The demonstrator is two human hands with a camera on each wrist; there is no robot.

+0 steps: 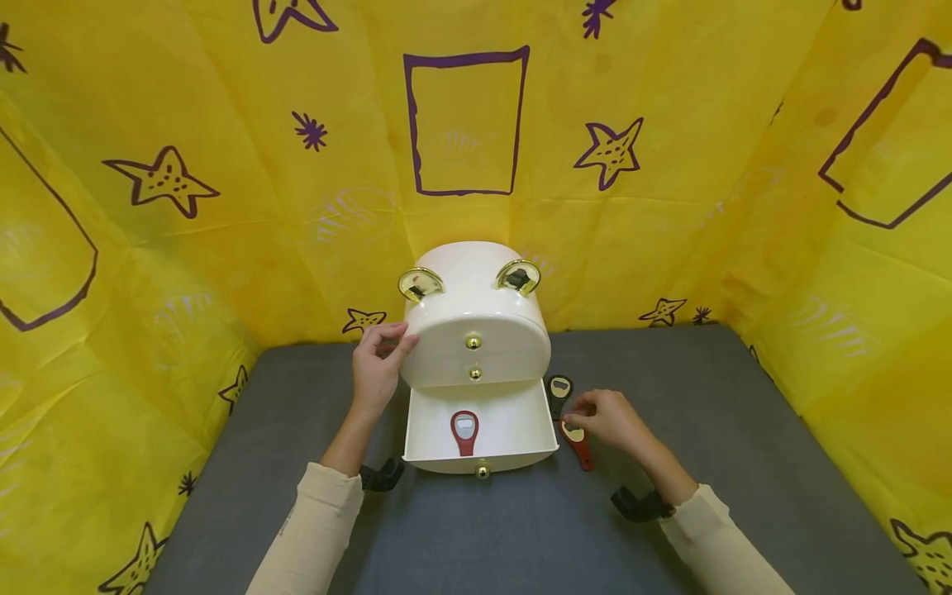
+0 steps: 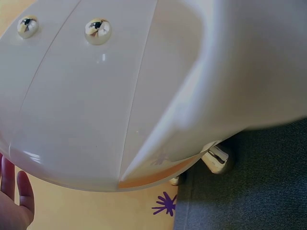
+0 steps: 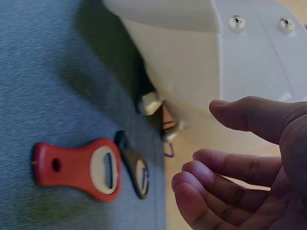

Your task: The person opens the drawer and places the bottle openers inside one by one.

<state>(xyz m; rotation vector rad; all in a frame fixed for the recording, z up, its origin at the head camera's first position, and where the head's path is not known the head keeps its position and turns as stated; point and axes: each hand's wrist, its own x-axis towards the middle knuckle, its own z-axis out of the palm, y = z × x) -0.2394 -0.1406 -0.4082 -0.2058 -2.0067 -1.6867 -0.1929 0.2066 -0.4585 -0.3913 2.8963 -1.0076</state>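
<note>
A white rounded drawer box [image 1: 476,355] with gold knobs stands at the back middle, its bottom drawer [image 1: 435,421] pulled out. Inside that drawer lies a red bottle opener [image 1: 466,442]. My left hand [image 1: 375,368] touches the box's left side with its fingertips. My right hand [image 1: 608,420] hovers over a second red bottle opener [image 3: 72,165], which lies on the table right of the drawer. Behind that one is a black bottle opener [image 3: 134,165]. In the right wrist view the thumb and fingers are apart with nothing between them.
The dark grey table [image 1: 476,537] reaches back to a yellow cloth [image 1: 357,165] with purple drawings, which also hangs on both sides. Two gold-rimmed ears [image 1: 518,277] stick up from the box's top. Small metallic feet [image 2: 217,159] hold the box off the table.
</note>
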